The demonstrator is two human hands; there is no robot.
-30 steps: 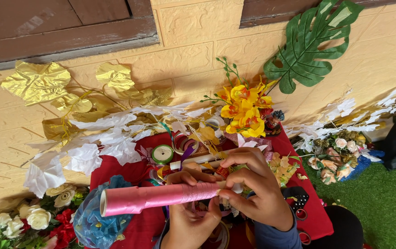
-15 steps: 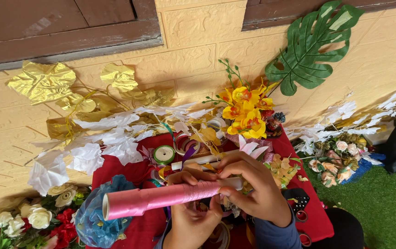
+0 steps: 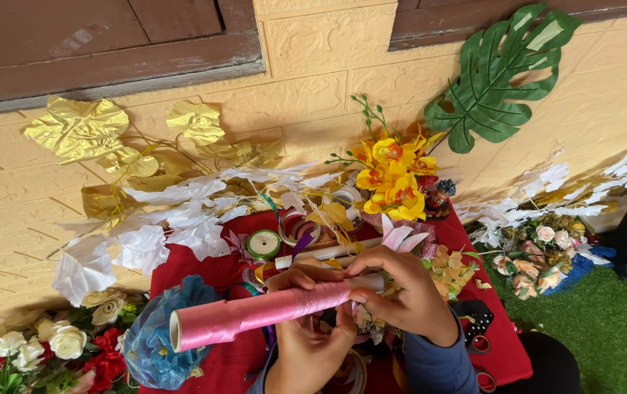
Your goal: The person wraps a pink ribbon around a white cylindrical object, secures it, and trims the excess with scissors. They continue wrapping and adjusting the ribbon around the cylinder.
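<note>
Head view looks down on a pink ribbon-wrapped tube [image 3: 255,315] held level above a red cloth [image 3: 215,271]. The left hand [image 3: 306,343] has its fingers curled round the tube from below; the right hand [image 3: 401,292] pinches the tube's right end, fingers closed. It looks light and stiff, the satin wrap probably slippery, best gripped mid-length. Yellow artificial flowers [image 3: 390,179] stand behind.

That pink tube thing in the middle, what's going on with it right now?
A person holds a pink ribbon-wrapped tube in both bare hands over a red-covered table. The left hand grips it from below; the right hand pinches its far end. Around it lie ribbon spools, yellow artificial flowers, and white and gold leaves.
</note>
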